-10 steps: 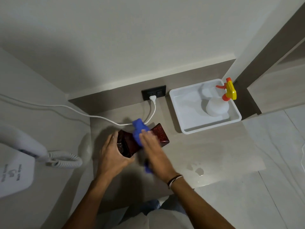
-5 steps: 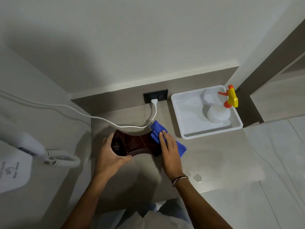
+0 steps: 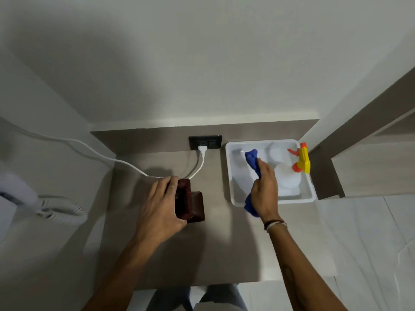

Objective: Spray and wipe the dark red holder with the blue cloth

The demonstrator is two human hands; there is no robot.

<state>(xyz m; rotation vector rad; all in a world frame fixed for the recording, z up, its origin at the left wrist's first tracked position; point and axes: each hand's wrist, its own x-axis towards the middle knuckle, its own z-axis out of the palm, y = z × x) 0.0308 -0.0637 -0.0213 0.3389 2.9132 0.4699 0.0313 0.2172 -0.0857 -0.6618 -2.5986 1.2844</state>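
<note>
At the centre of the frame, on the grey counter [image 3: 215,250], the left hand [image 3: 160,208] is wrapped around the dark red holder [image 3: 190,204], fingers curled over its far end and palm along its left side, and that grip looks meant to steady it on the surface. The holder stands on the counter just below the white cable [image 3: 125,163] that runs from the wall socket [image 3: 205,142] off toward the upper left. Over on the right, the right hand [image 3: 265,191] is closed around the blue cloth [image 3: 252,161], which is bunched into a long twist: one end pokes up over the white tray [image 3: 233,199], the other hangs below the fist across the tray's near rim. The cloth is well apart from the holder here, so no wiping is going on at this instant. In the tray's right-hand side stands the spray bottle [image 3: 288,178], pale body with a yellow and orange trigger head, just beside the cloth hand. My read is that the hand is over the tray either to drop the cloth or to reach the bottle; which one, the picture does not say. At the left edge a white wall phone [image 3: 13,198] with its coiled cord hangs clear of the work.
</note>
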